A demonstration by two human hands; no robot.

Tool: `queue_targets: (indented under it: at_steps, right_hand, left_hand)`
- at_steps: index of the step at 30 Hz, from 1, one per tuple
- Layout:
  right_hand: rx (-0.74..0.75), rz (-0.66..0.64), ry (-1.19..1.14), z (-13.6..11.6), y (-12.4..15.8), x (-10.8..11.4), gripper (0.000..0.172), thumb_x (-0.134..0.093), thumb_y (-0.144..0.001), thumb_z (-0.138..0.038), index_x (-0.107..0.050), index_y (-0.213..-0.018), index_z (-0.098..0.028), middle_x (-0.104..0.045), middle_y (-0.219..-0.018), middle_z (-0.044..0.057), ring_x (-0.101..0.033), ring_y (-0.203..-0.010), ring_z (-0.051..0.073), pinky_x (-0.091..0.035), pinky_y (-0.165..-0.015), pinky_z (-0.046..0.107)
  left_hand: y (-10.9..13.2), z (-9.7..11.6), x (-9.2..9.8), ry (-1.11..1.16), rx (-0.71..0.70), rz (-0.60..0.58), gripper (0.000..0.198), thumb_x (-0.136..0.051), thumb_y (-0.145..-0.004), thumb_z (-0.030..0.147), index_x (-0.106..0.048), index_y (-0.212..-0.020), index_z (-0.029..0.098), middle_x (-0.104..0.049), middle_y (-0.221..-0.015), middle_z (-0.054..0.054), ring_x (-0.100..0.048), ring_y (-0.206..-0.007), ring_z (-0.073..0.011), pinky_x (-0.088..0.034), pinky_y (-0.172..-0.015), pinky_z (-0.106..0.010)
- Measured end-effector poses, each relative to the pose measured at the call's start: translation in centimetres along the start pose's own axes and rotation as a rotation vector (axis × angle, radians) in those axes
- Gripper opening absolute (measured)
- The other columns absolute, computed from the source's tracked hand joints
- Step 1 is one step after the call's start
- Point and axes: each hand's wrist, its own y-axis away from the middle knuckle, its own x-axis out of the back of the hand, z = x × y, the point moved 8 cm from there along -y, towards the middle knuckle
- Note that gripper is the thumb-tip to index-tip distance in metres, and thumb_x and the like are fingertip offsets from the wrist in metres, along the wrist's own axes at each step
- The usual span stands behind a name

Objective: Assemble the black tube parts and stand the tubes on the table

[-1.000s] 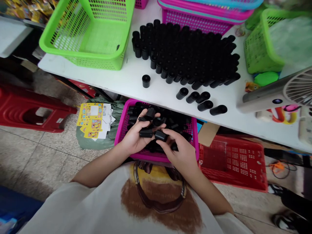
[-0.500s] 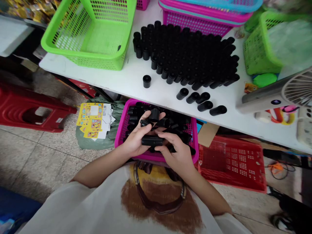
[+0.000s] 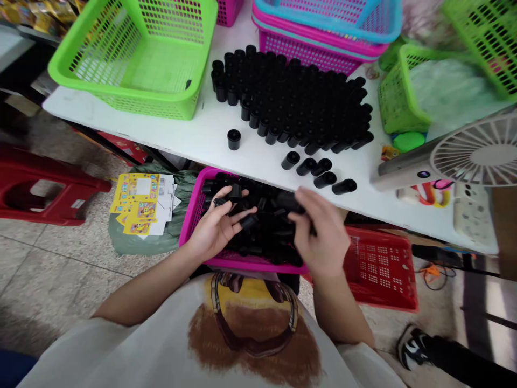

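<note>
A magenta basket (image 3: 190,215) full of small black canisters rests on my lap below the table edge. My left hand (image 3: 214,229) hovers over it palm up, its fingers curled round a few black canisters (image 3: 233,195). My right hand (image 3: 323,231) is raised over the basket's right side, gripping a black canister (image 3: 290,202) between thumb and fingers. On the white table (image 3: 202,137) stands a dense block of upright black canisters (image 3: 291,99). One canister (image 3: 233,139) stands alone left of it, and several (image 3: 319,170) lie on their sides in front.
A lime green basket (image 3: 129,59) sits at the table's left, stacked pink and blue baskets (image 3: 319,32) behind the canisters, another green basket (image 3: 398,97) and a fan (image 3: 464,151) to the right. On the floor are a red basket (image 3: 379,264), a red stool (image 3: 36,188) and printed cards (image 3: 141,202).
My right hand has lifted away from my left and moved up and right with a canister. My left hand has opened somewhat. The view has shifted right.
</note>
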Motion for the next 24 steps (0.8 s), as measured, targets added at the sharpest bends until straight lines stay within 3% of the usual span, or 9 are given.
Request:
queue_targets:
  at_steps: [2, 5, 8, 10, 12, 14, 16, 19, 24]
  right_hand:
    - [-0.083, 0.008, 0.178, 3.2, -1.5, 0.4, 0.042, -0.056, -0.103, -0.014, -0.070, -0.136, -0.034, -0.068, -0.136, 0.010, -0.072, -0.113, 0.029, -0.066, -0.093, 0.049]
    - [-0.167, -0.101, 0.295, 7.0, -3.3, -1.0, 0.033, -0.055, -0.102, -0.018, -0.073, -0.126, -0.032, -0.064, -0.138, 0.010, -0.066, -0.114, 0.032, -0.067, -0.082, 0.048]
    - [-0.175, -0.198, 0.272, 8.3, -4.3, -2.5, 0.034, -0.057, -0.100, -0.020, -0.071, -0.128, -0.033, -0.060, -0.142, 0.011, -0.059, -0.121, 0.036, -0.065, -0.081, 0.050]
    - [-0.193, -0.183, 0.186, 7.8, -4.5, -2.2, 0.042, -0.062, -0.097, -0.023, -0.065, -0.137, -0.035, -0.052, -0.150, 0.012, -0.053, -0.129, 0.039, -0.063, -0.088, 0.055]
    - [-0.265, -0.095, -0.014, 7.2, -4.1, -0.9, 0.059, -0.070, -0.089, -0.027, -0.056, -0.145, -0.038, -0.040, -0.160, 0.010, -0.049, -0.136, 0.039, -0.061, -0.092, 0.056]
    - [-0.415, -0.025, -0.365, 6.8, -2.8, 0.1, 0.074, -0.071, -0.080, -0.028, -0.046, -0.148, -0.045, -0.035, -0.162, 0.006, -0.050, -0.134, 0.034, -0.061, -0.090, 0.053]
    - [-0.623, -0.060, -0.810, 6.3, -0.9, -0.4, 0.076, -0.065, -0.074, -0.029, -0.044, -0.144, -0.051, -0.043, -0.156, 0.002, -0.056, -0.126, 0.031, -0.060, -0.088, 0.054]
    - [-0.900, -0.193, -1.342, 4.6, 1.5, -2.1, 0.070, -0.057, -0.063, -0.028, -0.055, -0.131, -0.048, -0.058, -0.140, 0.001, -0.058, -0.120, 0.032, -0.056, -0.090, 0.061]
    - [-1.021, -0.197, -1.551, 4.1, 2.2, -2.5, 0.074, -0.057, -0.055, -0.019, -0.060, -0.124, -0.045, -0.062, -0.132, 0.000, -0.058, -0.119, 0.030, -0.051, -0.100, 0.064]
  left_hand:
    - [0.1, 0.4, 0.6, -0.014, -0.004, 0.014, 0.056, -0.087, -0.082, 0.031, -0.058, -0.131, 0.035, -0.074, -0.134, 0.000, -0.077, -0.115, -0.0303, -0.059, -0.103, -0.045]
    - [0.4, 0.2, 0.6, -0.031, 0.027, -0.010, 0.060, -0.087, -0.082, 0.032, -0.056, -0.134, 0.037, -0.075, -0.132, 0.000, -0.078, -0.112, -0.0295, -0.061, -0.100, -0.044]
    - [0.6, -0.2, 0.1, -0.056, 0.070, -0.066, 0.060, -0.085, -0.084, 0.030, -0.055, -0.136, 0.038, -0.076, -0.130, 0.001, -0.080, -0.107, -0.0275, -0.063, -0.095, -0.041]
    - [0.6, -0.3, -0.3, -0.075, 0.082, -0.104, 0.057, -0.084, -0.084, 0.029, -0.056, -0.133, 0.037, -0.077, -0.129, 0.001, -0.081, -0.102, -0.0261, -0.063, -0.091, -0.038]
    - [0.7, -0.2, -0.6, -0.086, 0.083, -0.133, 0.051, -0.085, -0.084, 0.028, -0.058, -0.127, 0.035, -0.078, -0.126, 0.001, -0.082, -0.098, -0.0246, -0.064, -0.086, -0.034]
    - [0.7, -0.1, -0.8, -0.086, 0.087, -0.150, 0.047, -0.086, -0.083, 0.028, -0.059, -0.122, 0.033, -0.078, -0.125, 0.001, -0.082, -0.095, -0.0239, -0.064, -0.085, -0.032]
    - [0.6, -0.1, -0.8, -0.081, 0.100, -0.156, 0.047, -0.085, -0.084, 0.029, -0.060, -0.123, 0.033, -0.078, -0.126, 0.001, -0.082, -0.096, -0.0245, -0.064, -0.086, -0.033]
    - [0.5, -0.4, -0.8, -0.071, 0.133, -0.167, 0.055, -0.082, -0.086, 0.031, -0.059, -0.135, 0.035, -0.077, -0.129, -0.001, -0.082, -0.099, -0.0263, -0.064, -0.088, -0.037]
    - [0.6, -1.1, -1.0, -0.072, 0.201, -0.217, 0.078, -0.078, -0.088, 0.033, -0.043, -0.157, 0.043, -0.073, -0.138, -0.004, -0.079, -0.108, -0.0318, -0.062, -0.092, -0.043]
